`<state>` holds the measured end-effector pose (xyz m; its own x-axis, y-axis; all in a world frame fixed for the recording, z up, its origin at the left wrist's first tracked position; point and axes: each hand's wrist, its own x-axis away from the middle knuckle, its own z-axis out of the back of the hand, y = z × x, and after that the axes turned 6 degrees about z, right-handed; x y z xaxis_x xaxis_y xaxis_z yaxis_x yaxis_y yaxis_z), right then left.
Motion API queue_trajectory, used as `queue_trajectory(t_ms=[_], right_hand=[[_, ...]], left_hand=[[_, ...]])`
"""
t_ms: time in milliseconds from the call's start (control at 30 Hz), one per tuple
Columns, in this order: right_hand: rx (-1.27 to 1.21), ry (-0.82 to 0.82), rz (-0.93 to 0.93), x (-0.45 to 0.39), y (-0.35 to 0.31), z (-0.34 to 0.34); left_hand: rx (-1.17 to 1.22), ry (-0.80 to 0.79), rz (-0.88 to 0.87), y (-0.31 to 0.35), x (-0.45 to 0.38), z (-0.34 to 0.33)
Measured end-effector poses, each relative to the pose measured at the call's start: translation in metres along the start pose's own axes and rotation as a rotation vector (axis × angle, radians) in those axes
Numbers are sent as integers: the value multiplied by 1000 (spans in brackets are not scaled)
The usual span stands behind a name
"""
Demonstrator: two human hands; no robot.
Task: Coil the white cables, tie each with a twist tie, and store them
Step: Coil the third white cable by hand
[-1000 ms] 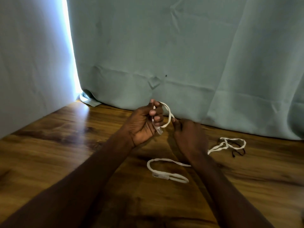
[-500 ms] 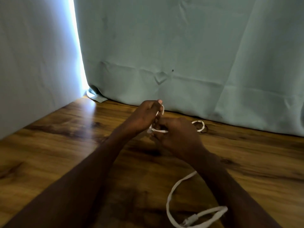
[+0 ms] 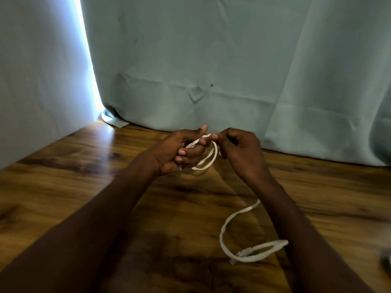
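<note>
Since the last frame my hands drew apart and the coil grew: two loops now hung off my left hand point(image 3: 179, 152) where before both hands were bunched together on one. Left fingers were curled around the cable point(image 3: 208, 160) coil, held up over the table point(image 3: 63, 187). Right hand point(image 3: 243, 153) pinched the cable at the top of the loop, thumb and forefinger closed on it, just beside my left fingertips. Slack ran down behind my right forearm and lay on the table near my right elbow, ending in a folded loop with the plug point(image 3: 245, 253) at its near end. Tail shifted a bit up and right versus earlier. Curtain point(image 3: 232, 60) hung behind, hem touching the table.
</note>
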<state>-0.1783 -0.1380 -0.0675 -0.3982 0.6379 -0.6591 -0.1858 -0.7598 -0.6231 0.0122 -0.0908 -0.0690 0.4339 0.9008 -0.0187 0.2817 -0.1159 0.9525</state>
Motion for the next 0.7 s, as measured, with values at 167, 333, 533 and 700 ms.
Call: queue_trajectory(t_ms=[167,333,533,700], right_hand=[[-30,-202,-38,2,1,-3],[25,-169,-102,0,6,-4],[225,-210,-101,3,0,-20],[150,-183,-52,4,4,-19]], left_hand=[[210,-51,-44,-5,2,1],[470,-82,-215,-12,-11,-6],[682,12,-362,-10,-15,-4],[783,-35,-498,5,-3,1]])
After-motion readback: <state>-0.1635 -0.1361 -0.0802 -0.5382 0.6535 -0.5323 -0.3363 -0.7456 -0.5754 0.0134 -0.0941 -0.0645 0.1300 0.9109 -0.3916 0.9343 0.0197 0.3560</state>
